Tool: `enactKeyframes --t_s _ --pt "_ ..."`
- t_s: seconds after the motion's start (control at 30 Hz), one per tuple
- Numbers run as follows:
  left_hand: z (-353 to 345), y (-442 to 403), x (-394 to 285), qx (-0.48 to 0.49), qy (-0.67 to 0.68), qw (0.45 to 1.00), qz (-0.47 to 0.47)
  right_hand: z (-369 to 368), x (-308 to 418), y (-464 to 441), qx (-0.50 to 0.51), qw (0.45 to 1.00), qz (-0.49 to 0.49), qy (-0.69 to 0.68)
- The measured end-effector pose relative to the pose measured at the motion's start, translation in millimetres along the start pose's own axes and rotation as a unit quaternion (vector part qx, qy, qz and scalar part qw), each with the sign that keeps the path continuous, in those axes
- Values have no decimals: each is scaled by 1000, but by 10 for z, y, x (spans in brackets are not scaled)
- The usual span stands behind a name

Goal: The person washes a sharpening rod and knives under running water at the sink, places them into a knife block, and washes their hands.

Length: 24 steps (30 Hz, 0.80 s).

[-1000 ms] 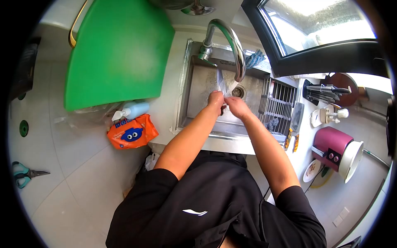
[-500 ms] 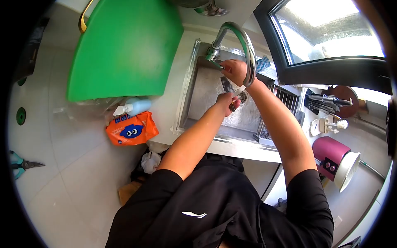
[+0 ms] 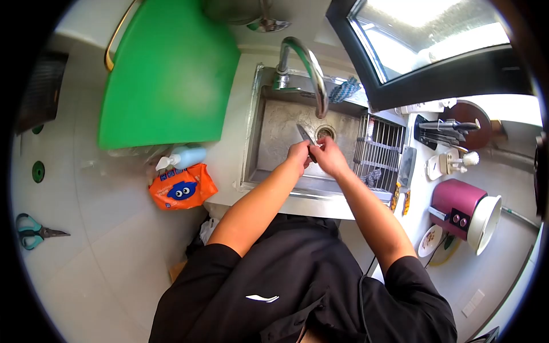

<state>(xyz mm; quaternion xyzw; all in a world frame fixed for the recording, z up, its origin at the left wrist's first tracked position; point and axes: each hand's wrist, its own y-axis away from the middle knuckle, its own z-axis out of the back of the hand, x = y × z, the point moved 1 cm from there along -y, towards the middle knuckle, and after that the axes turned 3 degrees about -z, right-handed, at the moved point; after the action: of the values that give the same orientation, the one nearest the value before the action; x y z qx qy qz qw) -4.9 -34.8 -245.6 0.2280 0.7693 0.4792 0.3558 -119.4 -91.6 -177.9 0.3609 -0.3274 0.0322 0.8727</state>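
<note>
Over the front of the steel sink (image 3: 255, 128), a knife (image 3: 303, 134) is held with its blade pointing up and away from me. My left hand (image 3: 298, 156) is closed around its handle end, most of which the fingers hide. My right hand (image 3: 330, 158) is closed at the same end, its fingertips pinching the knife where the blade begins. Both hands touch or nearly touch. Beyond them arches the chrome faucet (image 3: 311, 63), with no stream visible below its spout. The drain (image 3: 326, 132) lies just past my right hand.
A slatted drying rack (image 3: 377, 147) covers the sink's right side. A blue checked cloth (image 3: 345, 90) lies behind. To the right stand a knife block (image 3: 434, 132) and a purple appliance (image 3: 460, 208). Left are a green board (image 3: 166, 74), a pump bottle (image 3: 186, 157) and an orange packet (image 3: 183, 188).
My right hand has come down from the faucet lever to the knife beside my left hand. The water stream is gone. My left hand has moved slightly left and nearer to me.
</note>
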Motion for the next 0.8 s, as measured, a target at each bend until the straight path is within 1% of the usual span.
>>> enactKeyframes --t_s 0.03,0.07,0.1,0.17,0.2,0.23,0.27,0.3,0.33,0.37,0.43,0.47,0.5,0.53,0.57,0.6,0.63,0.67,0.7,0.77,0.8 --pt "11 -83 49 -5 -4 1000 17 -21 -109 161 3 996 71 -50" --pt "46 -301 198 9 68 997 26 -40 -219 270 -12 987 151 -48" --pt "-45 -233 217 61 159 985 25 -42 -316 370 -27 972 230 -45" --pt "-198 162 97 82 135 986 48 134 -293 571 -71 952 296 4" --pt "-223 175 137 146 103 983 35 131 -400 563 -77 966 240 -60" --pt "-245 180 171 162 39 985 52 191 -423 559 -108 963 228 -96" --pt "-379 465 82 157 19 986 54 281 -432 596 -180 938 292 -40" --pt "-520 764 -15 140 8 989 39 421 -435 616 -255 900 352 23" --pt "-590 882 -35 134 -12 991 13 618 -301 733 -266 889 372 -2" --pt "-618 1007 -73 157 -34 987 -8 781 -230 825 -272 886 374 -35" --pt "-717 1402 -229 186 -65 979 -50 1127 -131 1070 -268 893 349 -98" --pt "-790 1621 -268 181 -100 971 -118 1287 -52 1214 -277 889 349 -102" --pt "-852 1803 -307 175 -134 958 -185 1450 27 1362 -299 870 369 -130" --pt "-915 1923 -344 179 -144 955 -188 1591 79 1478 -322 849 388 -158" --pt "-970 2033 -384 187 -175 927 -275 1702 113 1565 -333 845 387 -161" --pt "-1017 2100 -414 195 -202 890 -360 1813 150 1638 -372 813 428 -132" --pt "-1031 2032 -412 201 -210 885 -363 1897 163 1676 -411 776 468 -101" --pt "-1005 1851 -395 213 -204 855 -427 1898 113 1643 -386 776 483 -124" --pt "-943 1611 -368 223 -195 822 -486 1864 9 1544 -343 803 478 -98" --pt "-714 899 -208 220 -228 814 -487 1559 -401 1024 -233 881 398 -100" --pt "-646 649 -85 35 -347 849 -396 1485 -654 874 -178 921 322 -129"
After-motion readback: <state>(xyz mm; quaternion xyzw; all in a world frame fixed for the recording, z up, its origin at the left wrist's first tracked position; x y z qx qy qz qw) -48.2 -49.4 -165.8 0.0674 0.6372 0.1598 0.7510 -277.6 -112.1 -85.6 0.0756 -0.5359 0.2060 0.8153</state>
